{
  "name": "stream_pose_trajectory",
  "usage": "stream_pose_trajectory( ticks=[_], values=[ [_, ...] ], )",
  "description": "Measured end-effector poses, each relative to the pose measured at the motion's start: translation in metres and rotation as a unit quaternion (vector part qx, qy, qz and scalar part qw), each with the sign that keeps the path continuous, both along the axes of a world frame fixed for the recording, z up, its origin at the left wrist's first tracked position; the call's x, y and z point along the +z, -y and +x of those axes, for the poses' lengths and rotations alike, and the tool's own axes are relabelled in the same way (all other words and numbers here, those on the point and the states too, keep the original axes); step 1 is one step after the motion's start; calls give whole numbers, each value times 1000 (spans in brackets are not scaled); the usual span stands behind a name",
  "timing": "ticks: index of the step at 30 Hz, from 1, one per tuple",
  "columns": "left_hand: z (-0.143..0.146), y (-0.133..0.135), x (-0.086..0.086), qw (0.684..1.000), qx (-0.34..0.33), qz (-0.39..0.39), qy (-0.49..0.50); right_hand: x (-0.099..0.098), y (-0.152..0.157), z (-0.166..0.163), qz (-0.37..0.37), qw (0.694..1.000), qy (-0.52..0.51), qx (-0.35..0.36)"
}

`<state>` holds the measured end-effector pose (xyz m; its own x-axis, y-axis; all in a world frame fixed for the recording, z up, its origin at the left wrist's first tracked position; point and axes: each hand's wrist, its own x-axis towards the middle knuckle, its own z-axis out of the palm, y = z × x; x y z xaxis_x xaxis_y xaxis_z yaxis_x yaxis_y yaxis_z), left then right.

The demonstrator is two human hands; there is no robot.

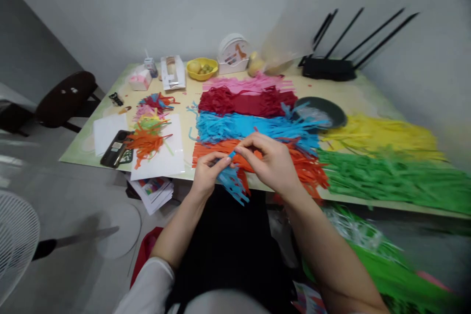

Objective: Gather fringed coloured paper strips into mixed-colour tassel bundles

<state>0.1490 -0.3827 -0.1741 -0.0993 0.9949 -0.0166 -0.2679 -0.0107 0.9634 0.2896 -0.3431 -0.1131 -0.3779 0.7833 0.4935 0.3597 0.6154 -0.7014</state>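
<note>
My left hand (207,172) pinches a bundle of blue fringed paper strips (231,182) at the table's front edge, the fringe hanging down. My right hand (270,161) is closed on the top of the same blue bundle, fingertips meeting the left thumb. Just behind my hands lie piles of fringed paper: orange (309,167), blue (243,125), dark red (245,101) and pink (248,83).
Yellow (382,132) and green (390,176) fringe piles cover the right side. A dark bowl (331,108), yellow fruit bowl (201,68), router (327,67), small finished tassels (150,122) on white paper and a phone (115,147) sit around. A fan (16,240) stands at left.
</note>
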Motion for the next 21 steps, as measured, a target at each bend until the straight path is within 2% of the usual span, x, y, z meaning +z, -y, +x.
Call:
stream_pose_trajectory(
  ticks=[2,4,5,7,8,9,11,13,15,18,21],
  values=[
    [-23,9,-5,998,23,-15,-53,-11,5,-6,-17,1000,-14,7],
    [-69,23,-5,978,104,-26,-177,-25,9,-5,-61,997,-33,32],
    [-97,31,-2,945,194,-22,-263,-32,10,-3,-84,995,-41,38],
    [-155,42,7,889,323,-10,-326,-45,9,4,-115,992,-44,25],
    [-180,43,12,823,388,9,-416,-49,7,7,-122,992,-40,14],
    [-200,41,16,764,412,22,-496,-53,5,8,-124,992,-33,5],
    [-221,25,15,714,341,43,-610,-57,0,8,-125,992,-19,4],
    [-222,1,3,697,226,36,-679,-57,-2,5,-120,993,-10,11],
    [-214,-21,-13,675,144,-8,-723,-58,-2,6,-112,994,-2,13],
    [-207,-36,-27,654,95,-51,-749,-65,-2,24,-102,995,17,0],
    [-203,-37,-13,627,94,-26,-773,-73,-17,59,-85,994,56,-27]
  ],
)
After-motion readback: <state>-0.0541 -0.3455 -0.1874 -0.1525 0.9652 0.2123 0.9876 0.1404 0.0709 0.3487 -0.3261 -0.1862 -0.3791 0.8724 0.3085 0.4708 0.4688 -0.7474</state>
